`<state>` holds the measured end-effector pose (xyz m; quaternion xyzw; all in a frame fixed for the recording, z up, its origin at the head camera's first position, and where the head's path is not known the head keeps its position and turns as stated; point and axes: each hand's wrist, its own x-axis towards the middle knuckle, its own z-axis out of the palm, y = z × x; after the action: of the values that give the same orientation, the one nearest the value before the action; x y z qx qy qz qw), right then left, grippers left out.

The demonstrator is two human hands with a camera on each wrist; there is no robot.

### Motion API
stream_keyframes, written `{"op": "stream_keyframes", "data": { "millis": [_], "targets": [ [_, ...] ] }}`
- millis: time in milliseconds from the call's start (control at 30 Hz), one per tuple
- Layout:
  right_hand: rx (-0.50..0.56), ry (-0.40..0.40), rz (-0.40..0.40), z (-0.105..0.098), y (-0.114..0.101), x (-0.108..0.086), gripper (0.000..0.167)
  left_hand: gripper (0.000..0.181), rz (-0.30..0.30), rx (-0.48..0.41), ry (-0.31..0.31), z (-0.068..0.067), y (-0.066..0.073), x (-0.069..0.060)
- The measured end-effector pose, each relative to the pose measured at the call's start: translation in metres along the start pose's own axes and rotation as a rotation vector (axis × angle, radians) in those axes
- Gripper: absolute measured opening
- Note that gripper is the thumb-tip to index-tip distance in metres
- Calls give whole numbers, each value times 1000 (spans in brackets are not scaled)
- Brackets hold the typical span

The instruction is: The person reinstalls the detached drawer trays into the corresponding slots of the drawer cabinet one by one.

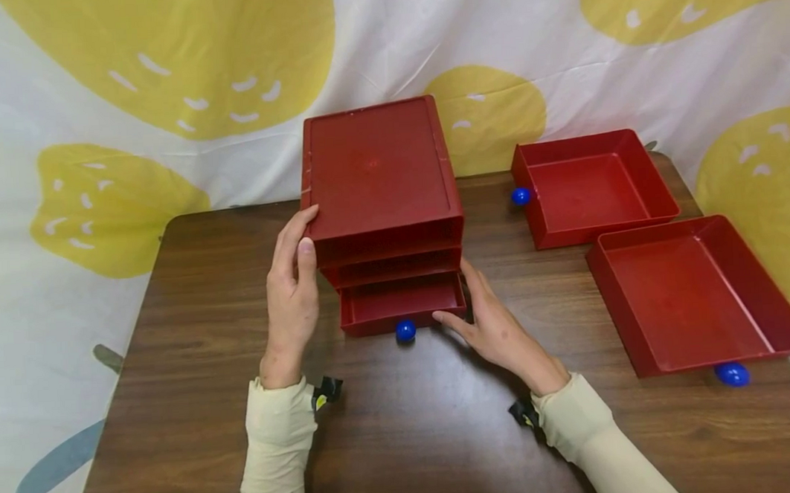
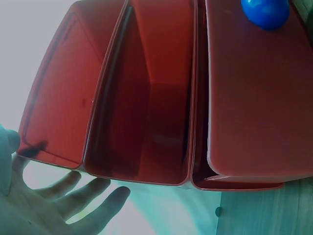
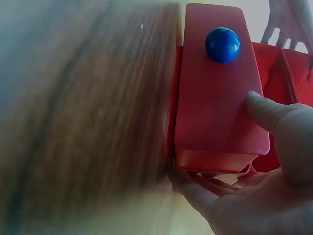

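A red plastic drawer cabinet stands on the table, its upper two slots without drawers. From the lowest slot a red drawer sticks out partway, with a round blue knob on its front. My left hand rests against the cabinet's left side, near the top front edge. In the left wrist view, the fingers of that hand are spread and fairly straight along the side. My right hand is at the right of the drawer. Its thumb presses the drawer front while the other fingers extend back along the side.
Two more red drawers, a smaller one and a larger one, lie on the right of the brown wooden table. Their blue knobs face left and toward me. A white cloth with yellow shapes hangs behind the table.
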<state>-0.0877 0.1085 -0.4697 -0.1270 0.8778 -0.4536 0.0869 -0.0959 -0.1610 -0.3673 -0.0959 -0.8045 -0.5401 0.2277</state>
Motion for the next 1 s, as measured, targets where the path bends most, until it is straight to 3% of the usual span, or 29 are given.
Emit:
{"op": "stream_keyframes", "data": {
  "millis": [100, 400, 1000],
  "targets": [
    [3, 12, -34, 0, 1, 2, 95, 38, -4, -3, -3, 0, 0, 0],
    [8, 24, -70, 0, 3, 8, 95, 39, 4, 9, 0, 0, -31, 1],
    [17, 43, -110, 0, 3, 19, 93, 38, 11, 1, -5, 0, -30, 1]
  ]
}}
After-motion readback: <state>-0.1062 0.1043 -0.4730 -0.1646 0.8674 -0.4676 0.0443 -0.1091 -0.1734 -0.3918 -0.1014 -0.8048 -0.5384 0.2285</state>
